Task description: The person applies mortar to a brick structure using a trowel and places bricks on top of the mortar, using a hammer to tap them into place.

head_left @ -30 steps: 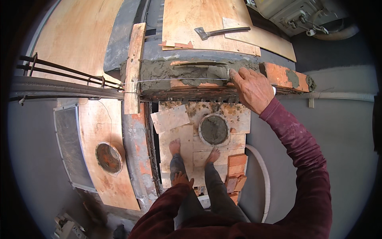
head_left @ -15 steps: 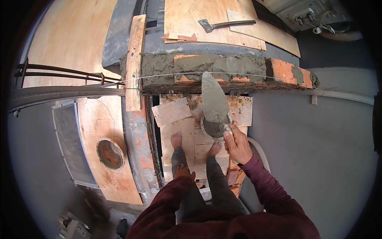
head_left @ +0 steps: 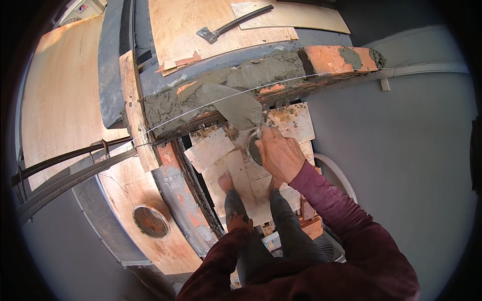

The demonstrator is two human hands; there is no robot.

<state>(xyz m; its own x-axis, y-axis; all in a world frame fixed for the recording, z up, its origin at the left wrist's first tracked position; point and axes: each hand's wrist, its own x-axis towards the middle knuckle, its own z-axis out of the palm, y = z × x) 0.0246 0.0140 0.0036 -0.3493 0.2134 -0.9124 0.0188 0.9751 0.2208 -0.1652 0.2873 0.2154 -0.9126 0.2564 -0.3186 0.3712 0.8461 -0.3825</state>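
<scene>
My right hand (head_left: 280,153) grips a pointed trowel (head_left: 233,105) by its handle, above a round bucket of mortar (head_left: 256,149) that it partly hides. The blade's tip overlaps the mortar-covered brick course (head_left: 268,70) in my view; whether it touches is unclear. A taut white string (head_left: 190,109) runs along that course, beside an upright-lying wooden batten (head_left: 135,105). A bare orange brick section (head_left: 329,55) with mortar patches sits at the course's right end. My left hand (head_left: 239,222) rests on my left thigh with nothing in it, its fingers loosely apart.
An axe (head_left: 231,26) lies on plywood (head_left: 175,22). Steel bars (head_left: 63,160) cross at left. A second bucket (head_left: 150,220) stands on a plywood strip (head_left: 123,183). My bare feet stand on board pieces (head_left: 213,165), with bricks (head_left: 311,226) behind my right arm. A pipe (head_left: 342,178) curves beside them.
My right hand has come down from the course with the trowel, whose blade has since swung to point up and left. The view has rotated. My left hand stays on my thigh.
</scene>
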